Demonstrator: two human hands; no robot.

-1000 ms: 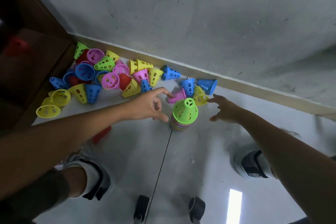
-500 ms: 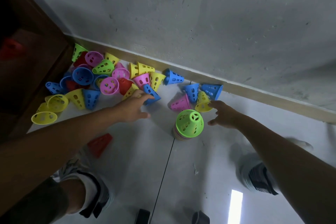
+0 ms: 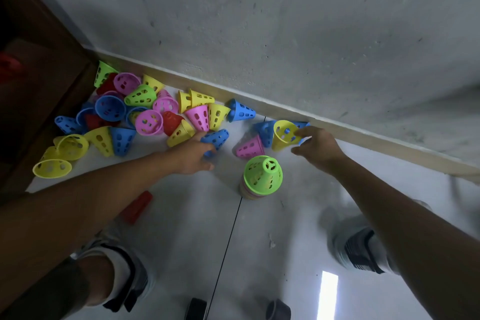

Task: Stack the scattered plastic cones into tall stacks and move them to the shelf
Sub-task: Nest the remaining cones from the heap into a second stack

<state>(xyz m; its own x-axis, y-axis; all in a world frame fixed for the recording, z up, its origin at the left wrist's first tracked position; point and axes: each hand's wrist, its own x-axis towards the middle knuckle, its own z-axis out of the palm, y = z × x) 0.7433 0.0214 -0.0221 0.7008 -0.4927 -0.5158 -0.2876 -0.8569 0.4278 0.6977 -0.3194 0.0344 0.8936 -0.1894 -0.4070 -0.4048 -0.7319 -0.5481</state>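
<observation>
A short stack of cones topped by a green cone (image 3: 263,174) stands upright on the grey floor. My left hand (image 3: 193,154) grips a blue cone (image 3: 217,138) lying on its side, left of the stack. My right hand (image 3: 315,147) pinches the rim of a yellow cone (image 3: 283,135), tilted with its open mouth facing up, beyond the stack. A pink cone (image 3: 250,148) lies between the two hands. Several loose cones in yellow, blue, pink, green and red (image 3: 145,114) are heaped to the left along the wall.
A dark wooden shelf unit (image 3: 33,91) stands at the far left beside the heap. A red cone (image 3: 137,205) lies under my left forearm. The skirting board (image 3: 363,132) and grey wall run behind. My shoes (image 3: 361,249) are on the floor below, with two dark castors (image 3: 278,310).
My left hand has closed round the blue cone. My right hand has taken the yellow cone by its rim and lifted it, mouth up. The view has shifted closer.
</observation>
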